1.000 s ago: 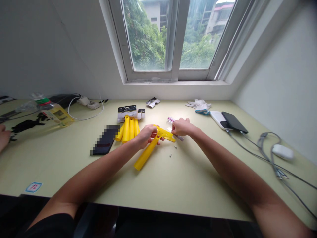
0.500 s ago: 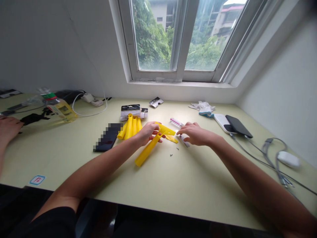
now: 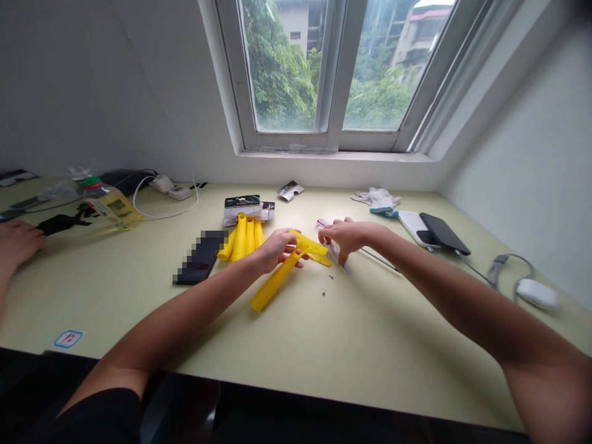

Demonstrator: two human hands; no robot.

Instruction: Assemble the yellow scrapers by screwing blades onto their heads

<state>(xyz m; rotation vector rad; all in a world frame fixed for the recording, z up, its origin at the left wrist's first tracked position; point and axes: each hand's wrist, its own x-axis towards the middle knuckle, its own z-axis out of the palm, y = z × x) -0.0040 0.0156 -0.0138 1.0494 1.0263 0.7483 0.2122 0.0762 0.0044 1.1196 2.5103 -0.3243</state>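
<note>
My left hand [image 3: 277, 248] is closed around a yellow plastic tool [image 3: 276, 282] with a tubular handle and a flat, perforated head. A second flat yellow piece [image 3: 320, 259] shows just beyond that head. Over a screwdriver [image 3: 382, 261] lying on the table, my right hand [image 3: 349, 237] has its thumb and fingers apart; the clear handle is partly hidden beneath it. Under those fingertips lies a clear plastic strip [image 3: 345, 265], and contact cannot be made out. Two small screws [image 3: 324, 293] rest in front.
Several yellow handles [image 3: 240, 240] with black-and-white cards lie beyond my left forearm, beside a dark phone [image 3: 201, 259]. At the right are gloves [image 3: 377, 198], power banks [image 3: 444, 233], cables and a white case [image 3: 536, 293]. Another person's hand [image 3: 21, 240] is near a bottle [image 3: 111, 203].
My right hand has moved left over the screwdriver, and the screwdriver's shaft now shows. One screw has shifted slightly toward me and right. My left hand keeps its hold.
</note>
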